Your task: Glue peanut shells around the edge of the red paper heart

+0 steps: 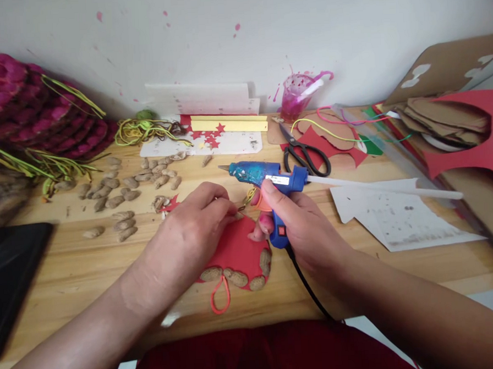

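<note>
A red paper shape [237, 244] lies on the wooden table, with several peanuts [235, 277] along its near and right edges and an orange loop [220, 296] at its near edge. My left hand [199, 223] is over the shape's upper left part, its fingers pinched at the far edge; what they grip is too small to make out. My right hand [300, 220] is wrapped round the blue glue gun [256, 173], whose nozzle points left above the table, beyond my left fingers. A white glue stick [387, 187] sticks out of the gun's back.
Loose peanuts [115, 201] lie at the left, near a black object [15, 273]. Behind the gun are black scissors [306, 154], red stars [211, 135] and a pink-stained cup [295, 96]. Paper scraps [413, 214] and cardboard [445, 113] are at the right; a cord trails from the gun.
</note>
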Tool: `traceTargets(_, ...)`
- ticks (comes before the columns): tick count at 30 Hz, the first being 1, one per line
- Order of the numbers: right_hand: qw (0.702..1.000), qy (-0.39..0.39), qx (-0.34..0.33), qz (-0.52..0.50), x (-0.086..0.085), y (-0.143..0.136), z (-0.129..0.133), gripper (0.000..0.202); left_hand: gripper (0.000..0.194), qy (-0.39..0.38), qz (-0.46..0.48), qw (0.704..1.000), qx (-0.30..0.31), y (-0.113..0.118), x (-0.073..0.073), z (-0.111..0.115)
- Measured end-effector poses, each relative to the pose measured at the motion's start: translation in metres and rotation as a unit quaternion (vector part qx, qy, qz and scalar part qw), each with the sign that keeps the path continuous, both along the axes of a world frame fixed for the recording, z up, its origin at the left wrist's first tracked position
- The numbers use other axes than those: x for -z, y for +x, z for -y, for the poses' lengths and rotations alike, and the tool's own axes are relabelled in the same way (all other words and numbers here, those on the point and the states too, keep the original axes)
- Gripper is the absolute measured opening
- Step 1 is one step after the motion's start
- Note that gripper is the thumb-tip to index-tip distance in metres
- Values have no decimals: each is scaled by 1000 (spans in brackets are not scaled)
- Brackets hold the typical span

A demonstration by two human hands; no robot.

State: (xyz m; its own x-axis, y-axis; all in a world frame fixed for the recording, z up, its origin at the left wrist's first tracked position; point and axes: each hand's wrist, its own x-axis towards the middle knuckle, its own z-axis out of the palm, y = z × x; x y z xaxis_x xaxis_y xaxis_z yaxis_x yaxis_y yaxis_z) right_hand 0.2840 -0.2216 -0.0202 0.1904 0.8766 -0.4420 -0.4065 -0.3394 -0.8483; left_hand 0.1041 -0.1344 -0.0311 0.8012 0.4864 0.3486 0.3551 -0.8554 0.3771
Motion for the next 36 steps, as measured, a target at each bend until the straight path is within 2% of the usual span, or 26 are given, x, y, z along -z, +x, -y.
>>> traceTargets(19, 1000, 1, -7, 30, 2, 0, 1, 50, 11, 25, -5, 1000, -4, 1, 1, 1)
traceTargets(36, 999, -10, -12, 34, 0, 1, 1, 54, 21, 40, -6, 999, -10, 5, -1, 4)
